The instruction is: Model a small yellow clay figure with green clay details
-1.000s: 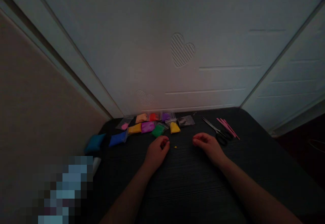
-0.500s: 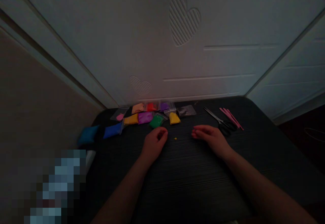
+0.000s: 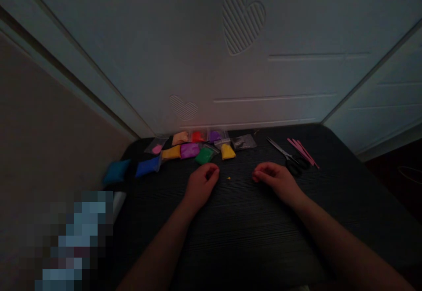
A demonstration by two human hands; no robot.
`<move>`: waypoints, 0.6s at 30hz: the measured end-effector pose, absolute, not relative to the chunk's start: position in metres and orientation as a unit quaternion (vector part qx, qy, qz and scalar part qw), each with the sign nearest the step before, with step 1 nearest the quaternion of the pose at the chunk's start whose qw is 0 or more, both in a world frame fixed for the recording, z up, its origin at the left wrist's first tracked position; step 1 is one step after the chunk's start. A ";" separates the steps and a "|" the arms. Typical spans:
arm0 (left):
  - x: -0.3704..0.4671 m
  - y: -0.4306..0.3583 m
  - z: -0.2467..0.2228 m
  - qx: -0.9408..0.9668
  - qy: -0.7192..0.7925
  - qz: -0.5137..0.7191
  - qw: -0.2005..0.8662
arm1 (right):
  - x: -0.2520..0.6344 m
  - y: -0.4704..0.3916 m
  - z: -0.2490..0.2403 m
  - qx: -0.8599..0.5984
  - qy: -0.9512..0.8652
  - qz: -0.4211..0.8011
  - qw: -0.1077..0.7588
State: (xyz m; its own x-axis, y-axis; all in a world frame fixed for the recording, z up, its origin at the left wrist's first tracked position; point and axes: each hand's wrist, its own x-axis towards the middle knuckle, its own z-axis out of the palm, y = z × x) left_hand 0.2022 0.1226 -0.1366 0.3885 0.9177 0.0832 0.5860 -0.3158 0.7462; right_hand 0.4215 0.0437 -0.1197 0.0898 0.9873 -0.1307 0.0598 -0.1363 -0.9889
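My left hand (image 3: 201, 183) rests on the dark table (image 3: 244, 225), its thumb and fingers brought together. A green clay packet (image 3: 203, 155) lies just beyond its knuckles. Across from it, my right hand (image 3: 278, 181) is curled with the thumb pressed to the fingers. Whatever either hand holds, if anything, is hidden or too small to see. Between them, touching neither, lies a tiny yellow piece (image 3: 228, 178). A yellow clay packet (image 3: 227, 152) sits behind that piece. Close to my right hand are black-handled scissors (image 3: 292, 166), blades pointing away to the upper left.
Pink sticks (image 3: 302, 152) lie beside the scissors. More packets line the back: grey (image 3: 244, 142), purple (image 3: 215, 136), red (image 3: 198, 136), peach (image 3: 180, 138), magenta (image 3: 190, 150), orange (image 3: 171, 152), blue (image 3: 148, 167) and teal (image 3: 116, 172). A white panel (image 3: 184, 62) rises behind the table.
The view has shifted slightly. My right hand has drawn a little away from the yellow piece, and its fingers are more curled. My left hand keeps its shape.
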 end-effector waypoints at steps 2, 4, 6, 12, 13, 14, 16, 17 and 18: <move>0.202 0.122 -0.137 0.767 0.490 0.260 0.322 | 0.421 0.044 -0.119 -0.567 -0.453 0.502 0.471; 0.202 0.122 -0.136 0.768 0.490 0.261 0.320 | 0.421 0.044 -0.120 -0.567 -0.447 0.506 0.472; 0.202 0.122 -0.136 0.769 0.489 0.262 0.318 | 0.421 0.044 -0.121 -0.567 -0.449 0.503 0.473; 0.201 0.122 -0.137 0.770 0.486 0.262 0.320 | 0.422 0.044 -0.122 -0.580 -0.466 0.480 0.465; 0.201 0.122 -0.137 0.770 0.485 0.262 0.320 | 0.422 0.044 -0.121 -0.585 -0.467 0.475 0.463; 0.201 0.122 -0.138 0.771 0.485 0.261 0.321 | 0.422 0.044 -0.121 -0.590 -0.469 0.469 0.461; 0.201 0.122 -0.138 0.771 0.483 0.261 0.322 | 0.423 0.045 -0.121 -0.597 -0.474 0.459 0.456; 0.201 0.122 -0.137 0.771 0.483 0.261 0.322 | 0.423 0.045 -0.121 -0.599 -0.476 0.457 0.455; 0.201 0.122 -0.137 0.771 0.483 0.261 0.322 | 0.423 0.045 -0.121 -0.598 -0.477 0.455 0.455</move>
State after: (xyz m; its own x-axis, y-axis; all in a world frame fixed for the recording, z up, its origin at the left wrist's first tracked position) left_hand 0.2012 0.1222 -0.1374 0.3966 0.9134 0.0916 0.5775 -0.3258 0.7485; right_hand 0.4233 0.0448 -0.1214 0.1301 0.9853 -0.1104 0.1567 -0.1304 -0.9790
